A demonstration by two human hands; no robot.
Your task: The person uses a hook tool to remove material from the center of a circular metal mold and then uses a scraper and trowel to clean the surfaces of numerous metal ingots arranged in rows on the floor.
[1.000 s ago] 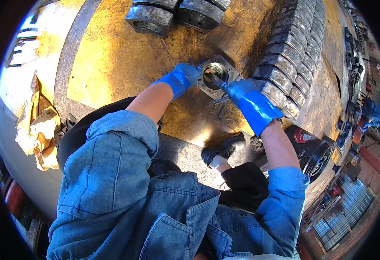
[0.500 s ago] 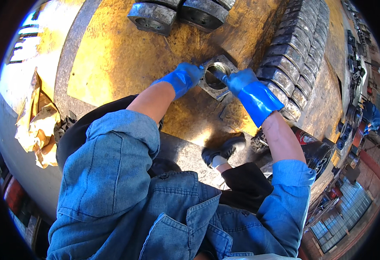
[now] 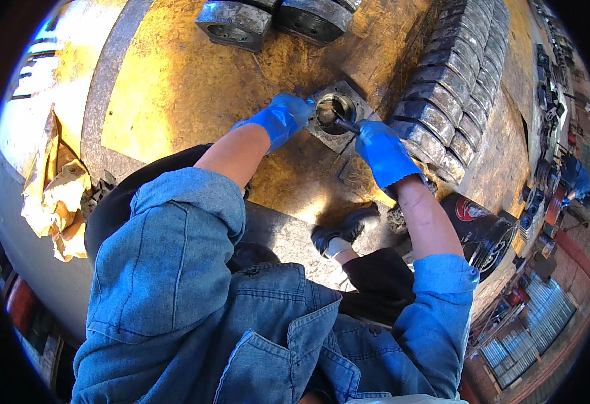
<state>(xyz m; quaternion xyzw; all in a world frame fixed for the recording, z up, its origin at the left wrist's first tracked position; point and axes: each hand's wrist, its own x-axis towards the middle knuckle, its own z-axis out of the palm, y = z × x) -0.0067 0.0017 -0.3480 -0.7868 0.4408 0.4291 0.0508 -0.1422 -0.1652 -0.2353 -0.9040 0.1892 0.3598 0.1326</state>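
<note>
A squarish grey metal block with a large round bore lies on the yellow, oil-stained surface in front of me. My left hand, in a blue rubber glove, grips the block's left edge with the fingers closed. In my gloved right hand is a dark rod-shaped tool, slanting down into the bore from the right. Its tip lies inside the bore; I cannot make out its shape or the exact kind of tool.
Long rows of similar metal blocks stand close on the right. More bored blocks sit at the far side. Crumpled yellow paper lies left, a black drum right. Another person is at the far right.
My right hand has drawn back slightly toward me and turned, and more of the tool shows in the bore. My left hand stays on the block, which has barely moved.
</note>
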